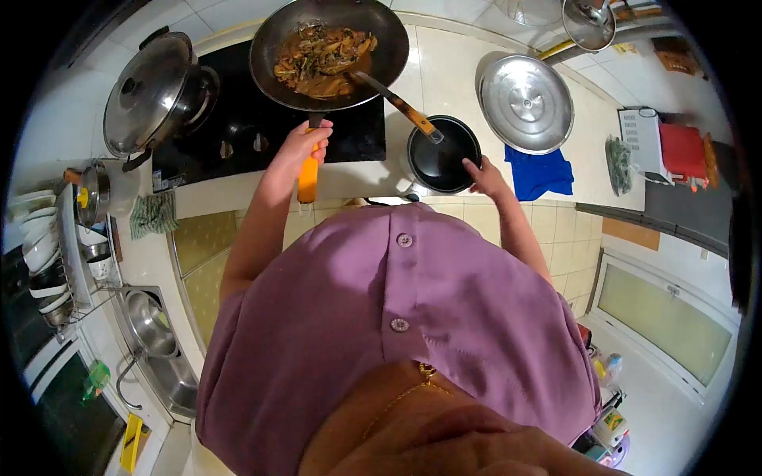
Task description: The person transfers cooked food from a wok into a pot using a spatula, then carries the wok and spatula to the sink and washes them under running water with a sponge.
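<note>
My left hand [308,144] is closed around the orange handle [308,181] of a dark wok [266,59]. A brown, saucy cooked dish [321,59] with leafy bits lies in the wok. A utensil with a wood-patterned handle [409,113] leans over the wok's rim; its working end is partly in the food and its handle end reaches over a black-lined pot [429,163]. On the right side of that pot, my right hand [486,176] pinches the rim, with its fingers partly hidden. The inside of the pot looks dark.
A lidded pan [151,95] stands on the left of the black cooktop [238,143]. Right of the pot are a round metal lid [528,103] and a blue cloth [540,173]. A sink [151,324] and dish rack are at left; a green-striped cloth [153,215] hangs at the counter edge.
</note>
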The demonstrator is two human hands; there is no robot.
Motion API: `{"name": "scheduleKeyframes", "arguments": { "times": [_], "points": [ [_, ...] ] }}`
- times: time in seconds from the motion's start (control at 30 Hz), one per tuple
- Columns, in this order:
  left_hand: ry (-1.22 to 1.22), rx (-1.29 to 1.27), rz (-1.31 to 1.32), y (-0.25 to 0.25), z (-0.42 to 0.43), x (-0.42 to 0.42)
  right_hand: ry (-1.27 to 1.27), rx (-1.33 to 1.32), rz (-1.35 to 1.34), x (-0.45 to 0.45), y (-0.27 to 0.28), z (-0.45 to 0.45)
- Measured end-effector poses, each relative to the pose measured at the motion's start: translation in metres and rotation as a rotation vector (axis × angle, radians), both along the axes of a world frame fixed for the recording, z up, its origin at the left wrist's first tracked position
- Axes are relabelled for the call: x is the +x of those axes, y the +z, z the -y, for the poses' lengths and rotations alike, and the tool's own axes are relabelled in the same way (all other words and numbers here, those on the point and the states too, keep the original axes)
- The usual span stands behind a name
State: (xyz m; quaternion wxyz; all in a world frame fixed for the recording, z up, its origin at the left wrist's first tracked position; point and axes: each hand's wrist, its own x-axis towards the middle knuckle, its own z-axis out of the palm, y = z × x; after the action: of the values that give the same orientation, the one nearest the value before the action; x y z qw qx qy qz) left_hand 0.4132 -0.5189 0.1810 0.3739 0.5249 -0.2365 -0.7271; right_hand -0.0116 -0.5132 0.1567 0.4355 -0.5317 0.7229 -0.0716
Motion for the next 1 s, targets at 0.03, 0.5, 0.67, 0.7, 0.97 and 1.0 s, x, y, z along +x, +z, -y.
{"name": "scheduleKeyframes", "arguments": {
  "times": [0.03, 0.5, 0.67, 0.7, 0.97, 1.0],
  "points": [
    [-0.007, -0.011, -0.021, -0.002, 0.002, 0.001, -0.008, -0.039, 0.035, 0.002, -0.004, 0.001],
    [-0.020, 0.032, -0.047, 0.004, 0.002, 0.006, 0.275, -0.164, -0.173, 0.019, -0.022, 0.137],
    [-0.006, 0.009, -0.082, 0.003, 0.001, 0.006, 0.222, -0.304, -0.227, 0.029, -0.008, 0.154],
    [0.000, 0.008, -0.085, 0.003, 0.001, 0.006, 0.209, -0.444, -0.310, 0.038, 0.011, 0.151],
    [0.005, 0.001, -0.041, 0.003, -0.001, 0.003, 0.081, 0.243, 0.595, 0.132, 0.057, 0.092],
    [0.009, -0.002, -0.040, 0.001, -0.001, 0.003, 0.063, 0.341, 0.736, 0.138, 0.059, 0.090]
  ]
}}
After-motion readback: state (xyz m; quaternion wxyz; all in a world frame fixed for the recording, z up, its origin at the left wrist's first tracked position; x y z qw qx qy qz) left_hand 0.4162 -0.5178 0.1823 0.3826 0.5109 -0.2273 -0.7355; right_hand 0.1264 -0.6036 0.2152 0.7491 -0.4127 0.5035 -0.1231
